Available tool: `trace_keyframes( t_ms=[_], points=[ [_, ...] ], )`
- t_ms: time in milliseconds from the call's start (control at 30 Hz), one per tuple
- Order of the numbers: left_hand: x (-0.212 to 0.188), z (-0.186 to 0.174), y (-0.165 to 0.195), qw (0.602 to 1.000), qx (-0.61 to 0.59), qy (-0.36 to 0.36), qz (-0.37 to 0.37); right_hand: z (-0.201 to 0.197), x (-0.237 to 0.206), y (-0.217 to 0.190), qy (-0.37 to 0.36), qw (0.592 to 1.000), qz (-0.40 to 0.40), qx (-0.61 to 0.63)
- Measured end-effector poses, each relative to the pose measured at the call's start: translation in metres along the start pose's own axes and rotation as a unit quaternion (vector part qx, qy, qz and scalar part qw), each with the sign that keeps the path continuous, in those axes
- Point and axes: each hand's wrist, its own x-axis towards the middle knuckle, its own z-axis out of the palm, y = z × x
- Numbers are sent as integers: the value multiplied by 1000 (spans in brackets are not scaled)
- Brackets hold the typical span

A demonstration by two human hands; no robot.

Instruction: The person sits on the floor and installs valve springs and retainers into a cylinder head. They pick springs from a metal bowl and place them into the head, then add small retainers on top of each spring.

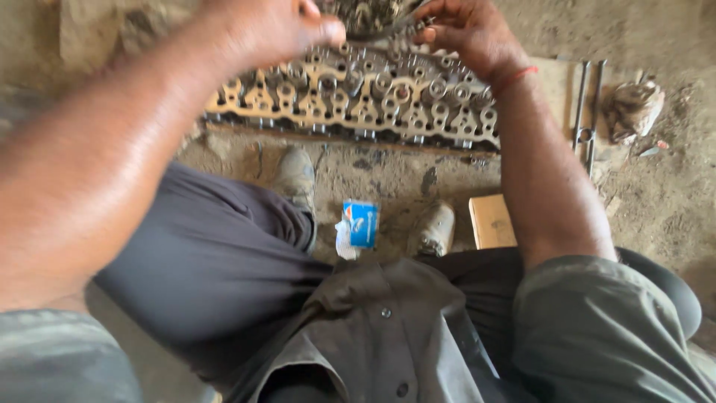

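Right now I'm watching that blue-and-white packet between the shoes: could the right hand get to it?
Probably yes. The right hand is up at the cylinder head, and the packet lies uncovered on the ground between the shoes.

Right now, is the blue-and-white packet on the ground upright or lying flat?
Lying flat: the blue-and-white packet shows its broad face on the dirt ground, between the two shoes.

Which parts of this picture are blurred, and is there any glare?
Head view: the left hand and forearm are smeared by motion blur; the cylinder head and right hand are only slightly soft; the light is soft daylight, with a sheen on the left forearm and no hard glare.
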Motion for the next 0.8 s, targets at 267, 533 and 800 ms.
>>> trace_keyframes(
  t_ms=[267, 533, 800],
  points=[
    [-3, -3, 28, 956, 1, 137, 261, 42, 10, -49, -37, 942, -44, 331],
    [4, -1, 9, 962, -174, 124, 169, 50, -5, -79, -64, 932, -97, 343],
    [18, 11, -20, 963, -261, 53, 37, 69, 10, -75, 39, 970, -180, 160]
  ],
)
